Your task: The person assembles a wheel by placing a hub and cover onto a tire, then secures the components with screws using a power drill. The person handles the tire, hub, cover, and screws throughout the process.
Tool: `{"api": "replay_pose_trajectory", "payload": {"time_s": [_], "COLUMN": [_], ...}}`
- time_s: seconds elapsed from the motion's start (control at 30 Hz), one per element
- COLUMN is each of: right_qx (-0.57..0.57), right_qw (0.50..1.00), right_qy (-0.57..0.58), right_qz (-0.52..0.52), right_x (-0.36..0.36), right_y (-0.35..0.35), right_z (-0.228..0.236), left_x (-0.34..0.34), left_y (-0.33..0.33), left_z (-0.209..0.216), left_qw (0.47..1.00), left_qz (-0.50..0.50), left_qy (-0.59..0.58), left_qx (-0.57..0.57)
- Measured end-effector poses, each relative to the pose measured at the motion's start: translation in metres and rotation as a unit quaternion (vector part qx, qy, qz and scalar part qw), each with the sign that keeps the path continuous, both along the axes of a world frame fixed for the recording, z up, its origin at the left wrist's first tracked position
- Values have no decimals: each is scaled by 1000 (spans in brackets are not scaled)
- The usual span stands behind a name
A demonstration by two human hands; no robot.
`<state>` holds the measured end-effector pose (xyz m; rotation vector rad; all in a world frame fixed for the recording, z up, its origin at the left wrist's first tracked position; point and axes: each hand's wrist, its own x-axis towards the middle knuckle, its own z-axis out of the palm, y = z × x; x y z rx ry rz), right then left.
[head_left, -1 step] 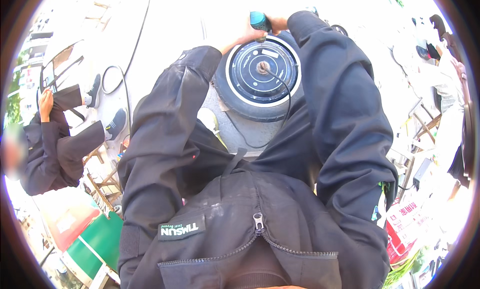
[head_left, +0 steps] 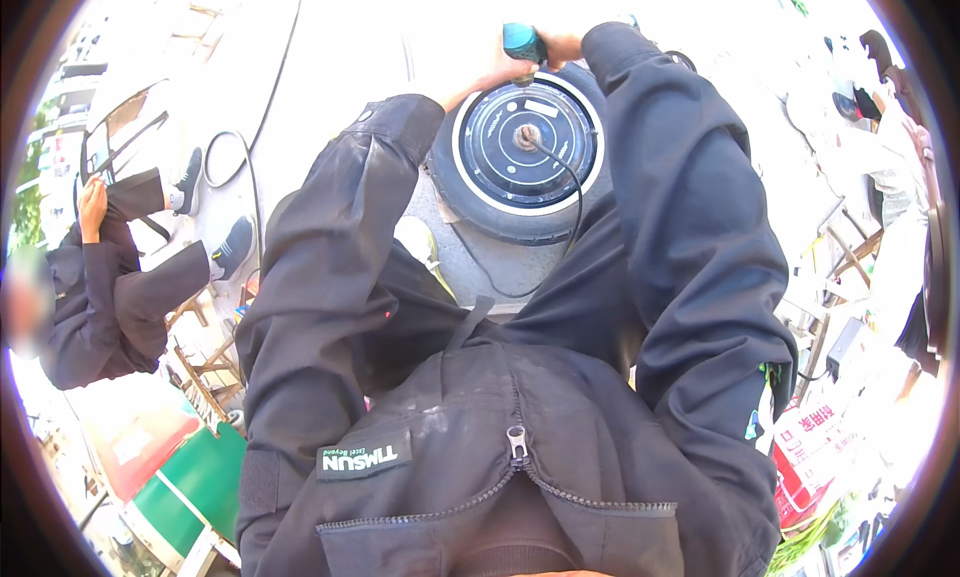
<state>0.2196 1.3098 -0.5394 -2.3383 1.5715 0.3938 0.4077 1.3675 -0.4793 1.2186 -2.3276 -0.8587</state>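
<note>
A scooter wheel with a black hub motor [head_left: 497, 172] and a thick dark tyre [head_left: 515, 227] lies flat between my legs. A black cable [head_left: 578, 192] comes out of the axle in its middle and curves toward me. Over the hub's far edge stands a teal and black power drill [head_left: 522, 42]. My right hand [head_left: 562, 49] is closed round it, partly hidden by the cuff. At the drill's nose is my left hand [head_left: 498, 70], its fingers closed against the tool. The drill's tip and what it touches are too small to make out.
A seated person [head_left: 120, 277] is at the left, beside a long black cord [head_left: 252, 152] on the pale ground. A green and red board [head_left: 200, 487] lies at lower left. A red and white bag [head_left: 800, 467] is at lower right. Other people [head_left: 890, 167] are at the far right.
The drill and my right hand have shifted very slightly to the right. The wheel stays in place.
</note>
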Motion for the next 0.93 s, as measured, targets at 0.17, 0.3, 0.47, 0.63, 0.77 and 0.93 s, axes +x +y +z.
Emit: {"api": "replay_pose_trajectory", "payload": {"time_s": [0.17, 0.3, 0.47, 0.63, 0.77, 0.93], "right_qx": [5, -93, -111, -115, -80, -64], "right_qw": [986, 986, 967, 910, 811, 748], "right_qy": [-142, -92, -82, -317, -474, -565], "right_qz": [-82, -101, -215, -240, -332, -342], "right_x": [-39, -65, -68, -91, -98, -98], "right_y": [14, 28, 69, 129, 170, 224], "right_z": [21, 57, 72, 85, 94, 111], "left_x": [8, 39, 74, 60, 36, 12], "left_y": [15, -36, -27, 14, 34, 54], "left_z": [25, -17, -102, -113, -98, -74], "left_qw": [986, 969, 669, 588, 581, 556], "left_qz": [-32, -5, 225, 238, 136, 73], "left_qy": [149, 195, 504, 585, 607, 608], "left_qx": [68, 150, 497, 505, 525, 562]}}
